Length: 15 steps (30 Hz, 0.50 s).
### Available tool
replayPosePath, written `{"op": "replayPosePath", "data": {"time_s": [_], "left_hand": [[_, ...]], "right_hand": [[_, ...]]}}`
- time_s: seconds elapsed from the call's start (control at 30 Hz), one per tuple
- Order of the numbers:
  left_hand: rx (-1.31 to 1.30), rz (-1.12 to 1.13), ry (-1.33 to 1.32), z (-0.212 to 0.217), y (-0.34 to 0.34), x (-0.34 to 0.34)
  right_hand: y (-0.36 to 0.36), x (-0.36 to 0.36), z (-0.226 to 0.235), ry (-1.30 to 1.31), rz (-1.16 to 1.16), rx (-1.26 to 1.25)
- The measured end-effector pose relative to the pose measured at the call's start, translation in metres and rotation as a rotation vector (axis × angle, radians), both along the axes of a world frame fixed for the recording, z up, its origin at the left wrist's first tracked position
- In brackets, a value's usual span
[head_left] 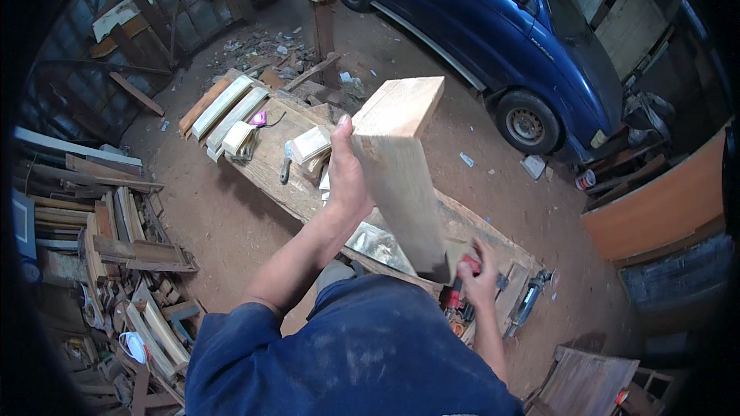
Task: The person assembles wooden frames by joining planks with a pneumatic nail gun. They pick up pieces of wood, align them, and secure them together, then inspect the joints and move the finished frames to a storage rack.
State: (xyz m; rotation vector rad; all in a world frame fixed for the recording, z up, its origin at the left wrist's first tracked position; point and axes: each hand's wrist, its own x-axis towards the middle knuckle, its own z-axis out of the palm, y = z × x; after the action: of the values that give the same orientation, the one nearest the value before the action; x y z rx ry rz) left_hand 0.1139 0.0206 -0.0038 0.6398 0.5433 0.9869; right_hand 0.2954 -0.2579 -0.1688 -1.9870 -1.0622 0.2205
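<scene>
Left hand [348,177] raised, grip closed around tilted wooden block [401,169]; right hand [479,276] low, clasping red tool [461,286].

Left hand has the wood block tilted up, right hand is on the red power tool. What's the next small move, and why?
Probably steady the wood block before lifting the red power tool: the left hand grips it only near its upper end, its lower end rests on the workbench, and the right hand is already on the tool beside it.

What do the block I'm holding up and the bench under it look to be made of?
Block in the left hand: pale, bare wood, apparently unfinished, with faint lengthwise grain and clean sawn faces.
Bench: rougher wooden plank, darker and dusty, seemingly unvarnished.
The tool under the right hand has a red, probably plastic body.
</scene>
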Motion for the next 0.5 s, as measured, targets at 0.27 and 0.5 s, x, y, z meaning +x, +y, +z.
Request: {"op": "replayPosePath", "data": {"time_s": [0.27,0.5], "left_hand": [[-0.16,-0.024,-0.115,-0.067,0.033,-0.022],[-0.021,-0.117,0.597,-0.249,0.112,-0.091]], "right_hand": [[0.075,-0.052,0.065,0.101,-0.034,-0.14],[0.054,-0.027,0.035,0.171,-0.153,-0.273]]}}
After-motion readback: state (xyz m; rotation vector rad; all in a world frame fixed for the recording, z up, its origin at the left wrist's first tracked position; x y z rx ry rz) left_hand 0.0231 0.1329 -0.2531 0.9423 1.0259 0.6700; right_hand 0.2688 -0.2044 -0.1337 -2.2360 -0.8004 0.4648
